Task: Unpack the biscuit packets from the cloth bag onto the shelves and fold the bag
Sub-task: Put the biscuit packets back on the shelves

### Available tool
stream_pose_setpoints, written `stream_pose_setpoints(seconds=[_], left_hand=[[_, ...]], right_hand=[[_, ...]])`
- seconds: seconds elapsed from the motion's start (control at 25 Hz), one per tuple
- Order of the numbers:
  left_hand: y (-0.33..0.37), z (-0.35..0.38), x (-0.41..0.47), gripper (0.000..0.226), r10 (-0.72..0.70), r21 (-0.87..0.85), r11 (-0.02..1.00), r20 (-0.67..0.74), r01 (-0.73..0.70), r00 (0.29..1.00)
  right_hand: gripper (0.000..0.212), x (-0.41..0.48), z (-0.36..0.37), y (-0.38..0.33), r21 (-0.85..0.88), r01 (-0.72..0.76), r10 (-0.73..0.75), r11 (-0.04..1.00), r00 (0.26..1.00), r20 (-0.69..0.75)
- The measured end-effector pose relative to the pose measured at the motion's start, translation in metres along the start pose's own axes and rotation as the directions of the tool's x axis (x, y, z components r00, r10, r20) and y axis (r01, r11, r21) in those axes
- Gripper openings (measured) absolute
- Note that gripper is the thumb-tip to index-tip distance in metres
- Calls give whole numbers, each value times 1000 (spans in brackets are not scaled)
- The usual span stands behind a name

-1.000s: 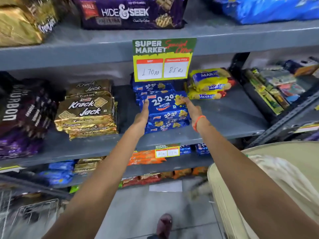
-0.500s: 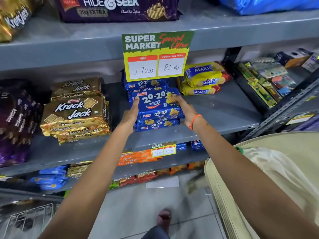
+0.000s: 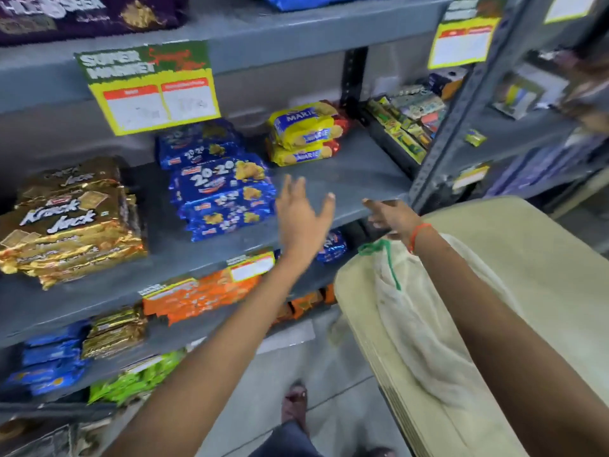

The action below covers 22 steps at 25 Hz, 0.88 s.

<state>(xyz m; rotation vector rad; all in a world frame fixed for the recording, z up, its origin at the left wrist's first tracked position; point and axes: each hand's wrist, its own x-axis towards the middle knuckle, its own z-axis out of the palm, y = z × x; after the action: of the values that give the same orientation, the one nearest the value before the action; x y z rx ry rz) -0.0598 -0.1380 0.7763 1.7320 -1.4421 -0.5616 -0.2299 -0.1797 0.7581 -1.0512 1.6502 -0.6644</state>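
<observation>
A stack of blue 20-20 biscuit packets lies on the grey middle shelf. My left hand hovers just right of the stack with fingers spread, holding nothing. My right hand is open too, at the shelf's front edge, just above the mouth of the white cloth bag. The bag has a green drawstring and lies limp on a beige surface at the right. What is inside the bag is hidden.
Gold Krack Jack packets sit left of the blue stack, yellow Marie packets behind and to the right. A yellow price sign hangs above. Lower shelves hold orange, green and blue packets. A second rack stands at the right.
Both hands have let go of the blue 20-20 stack and drawn back to the right. My right hand has dropped towards the cloth bag. The view has swung right.
</observation>
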Motion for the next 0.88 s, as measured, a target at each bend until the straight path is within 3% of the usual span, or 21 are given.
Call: stream_pose_setpoints(seconds=[0.08,0.16,0.24,0.32,0.4,0.48,0.6,0.68,0.76,0.88], left_hand=[[35,58,-32,60,-12,-17,1000,251,17,968],[63,112,-66,59,-4,23,1000,421,-6,907],[80,156,-95,59,6,49,998,549,-40,836],[105,207,-133,60,15,55,996,690,-73,723],[128,251,-175,67,14,57,994,793,-97,609],[152,290,-222,77,53,47,981,866,-186,498],[180,336,-286,88,121,-24,957,938,-288,324],[200,365,-322,93,137,-64,941,970,-332,200],[216,393,-347,96,81,-44,946,991,-321,104],[219,415,-364,83,-60,56,979,998,-194,-12]], right_hand=[[49,-19,-48,34,56,-40,45,998,994,-100],[42,-46,-100,66,118,-60,85,991,972,-218],[50,-70,-141,100,203,-86,152,975,930,-334],[58,-107,-184,149,317,-80,247,945,810,-532],[65,-149,-214,199,328,-83,312,941,593,-742],[71,-187,-239,247,335,-137,361,932,375,-854],[77,-234,-255,309,485,-140,504,863,181,-844],[80,-259,-253,345,566,-139,580,813,99,-808],[85,-275,-247,375,638,-151,652,755,73,-754],[90,-284,-250,402,668,-143,682,731,108,-723]])
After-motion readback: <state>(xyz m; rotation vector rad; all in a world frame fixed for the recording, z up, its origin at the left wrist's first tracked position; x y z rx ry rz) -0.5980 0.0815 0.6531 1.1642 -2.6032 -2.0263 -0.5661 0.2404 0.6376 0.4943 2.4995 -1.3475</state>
